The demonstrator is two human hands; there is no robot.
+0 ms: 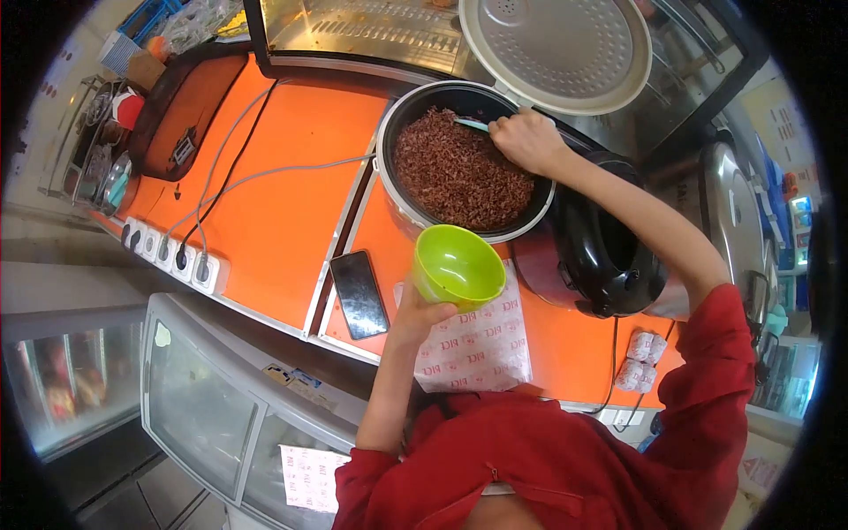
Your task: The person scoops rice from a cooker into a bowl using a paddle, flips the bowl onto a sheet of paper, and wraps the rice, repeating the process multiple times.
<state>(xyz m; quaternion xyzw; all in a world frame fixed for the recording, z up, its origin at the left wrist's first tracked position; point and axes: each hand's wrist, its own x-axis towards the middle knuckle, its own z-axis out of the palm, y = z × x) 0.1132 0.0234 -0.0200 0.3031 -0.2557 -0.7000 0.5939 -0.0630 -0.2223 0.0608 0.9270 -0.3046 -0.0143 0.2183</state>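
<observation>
My left hand (415,314) holds an empty lime-green bowl (459,265) just in front of an open rice cooker. My right hand (528,140) grips a light teal rice paddle (473,124), whose blade dips into dark reddish-brown rice (455,172) filling the cooker's black inner pot (399,106). The cooker's round white lid (556,49) stands open behind the pot. Both arms wear red sleeves.
A black phone (359,293) and printed paper sheets (481,344) lie on the orange counter (283,177). A second black cooker (601,256) sits right of the pot. White cables run to a power strip (172,252) at the counter's left edge. A glass display case (212,397) stands below.
</observation>
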